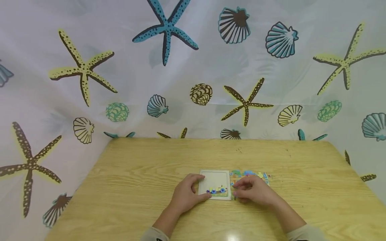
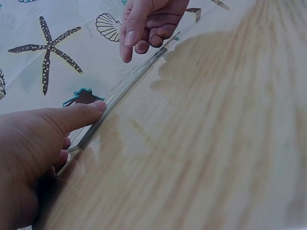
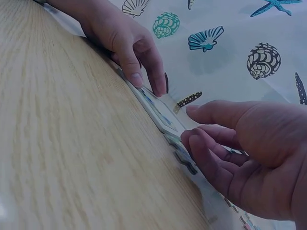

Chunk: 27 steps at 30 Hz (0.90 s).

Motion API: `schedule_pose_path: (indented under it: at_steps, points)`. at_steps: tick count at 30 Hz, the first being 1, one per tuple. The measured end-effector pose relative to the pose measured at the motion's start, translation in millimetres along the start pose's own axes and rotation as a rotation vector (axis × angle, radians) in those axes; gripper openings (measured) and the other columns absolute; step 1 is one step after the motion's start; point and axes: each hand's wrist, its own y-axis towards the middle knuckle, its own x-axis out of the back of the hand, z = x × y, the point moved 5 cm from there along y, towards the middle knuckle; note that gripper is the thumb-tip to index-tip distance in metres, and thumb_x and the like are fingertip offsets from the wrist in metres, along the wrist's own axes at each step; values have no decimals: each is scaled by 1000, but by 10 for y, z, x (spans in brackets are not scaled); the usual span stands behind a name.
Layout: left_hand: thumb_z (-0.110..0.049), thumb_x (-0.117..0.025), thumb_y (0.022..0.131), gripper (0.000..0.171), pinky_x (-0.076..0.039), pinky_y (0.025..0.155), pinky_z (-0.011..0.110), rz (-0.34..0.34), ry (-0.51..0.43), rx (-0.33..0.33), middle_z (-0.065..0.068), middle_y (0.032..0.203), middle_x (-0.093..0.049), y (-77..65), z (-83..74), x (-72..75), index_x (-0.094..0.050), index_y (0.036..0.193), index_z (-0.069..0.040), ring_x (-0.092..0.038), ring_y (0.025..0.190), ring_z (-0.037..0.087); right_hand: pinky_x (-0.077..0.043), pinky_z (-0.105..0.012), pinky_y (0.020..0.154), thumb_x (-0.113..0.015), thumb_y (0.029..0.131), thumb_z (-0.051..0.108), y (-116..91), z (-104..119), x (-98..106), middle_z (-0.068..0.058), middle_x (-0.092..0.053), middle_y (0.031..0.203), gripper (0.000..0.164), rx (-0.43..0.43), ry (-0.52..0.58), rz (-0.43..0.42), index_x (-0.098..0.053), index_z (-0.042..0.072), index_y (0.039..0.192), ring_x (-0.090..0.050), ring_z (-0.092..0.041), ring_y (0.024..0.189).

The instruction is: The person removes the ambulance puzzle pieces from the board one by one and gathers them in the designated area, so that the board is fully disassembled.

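A square white puzzle board (image 1: 214,178) with a raised rim lies flat on the table. Along its near side, joined puzzle pieces (image 1: 217,191) form a strip with blue wheels; the rest of its inside is bare. My left hand (image 1: 184,193) holds the board at its left side, thumb on the near edge and fingers by the far left corner. Just right of the board, my right hand (image 1: 256,191) hovers over loose puzzle pieces (image 1: 249,173), partly hiding them. In the right wrist view, its thumb and fingertips are apart, with nothing visible between them.
The wooden table (image 1: 135,167) extends around the board on all sides. A pale cloth (image 1: 187,124) printed with starfish and shells hangs behind the table and along both sides. Small dark marks (image 1: 239,150) show on the tabletop toward the back.
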Motion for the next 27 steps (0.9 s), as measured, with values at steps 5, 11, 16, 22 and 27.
schedule_pose_path:
  at_steps: [5, 11, 16, 22, 27]
  points:
    - [-45, -88, 73, 65, -40, 60, 21, -14, 6, 13, -7, 109, -61, -2, 24, 45, -66, 128, -19, -47, 71, 8, -58, -27, 64, -72, 92, 16, 104, 67, -193, -12, -71, 88, 32, 22, -26, 43, -67, -8, 113, -68, -17, 71]
    - [-43, -88, 73, 60, -40, 61, 20, -10, -6, -15, -5, 121, -63, -1, 5, 25, -69, 124, -17, -46, 71, 6, -57, -26, 61, -69, 94, 17, 181, 108, -321, -12, -70, 83, 29, 6, -65, 39, -69, -6, 111, -66, -16, 68]
    - [-41, -87, 74, 49, -40, 61, 20, -12, -3, -42, -1, 130, -62, -17, -32, 30, -74, 112, -12, -46, 70, 5, -55, -27, 58, -69, 94, 19, 224, 145, -348, -10, -69, 82, 29, -14, -124, -3, -69, -4, 113, -64, -16, 63]
    - [-42, -87, 75, 44, -41, 64, 20, -21, 6, -59, -1, 131, -62, -13, -50, 48, -75, 107, -14, -46, 72, 5, -58, -29, 61, -66, 96, 17, 305, 179, -441, -10, -71, 81, 34, -12, -93, 24, -66, -9, 118, -67, -13, 64]
    - [-44, -87, 75, 45, -40, 64, 20, -8, 12, -49, -1, 131, -62, -6, -51, 35, -75, 106, -14, -46, 72, 5, -59, -29, 60, -63, 98, 12, 310, 164, -475, -9, -70, 78, 30, -15, -71, 33, -66, -11, 117, -67, -13, 62]
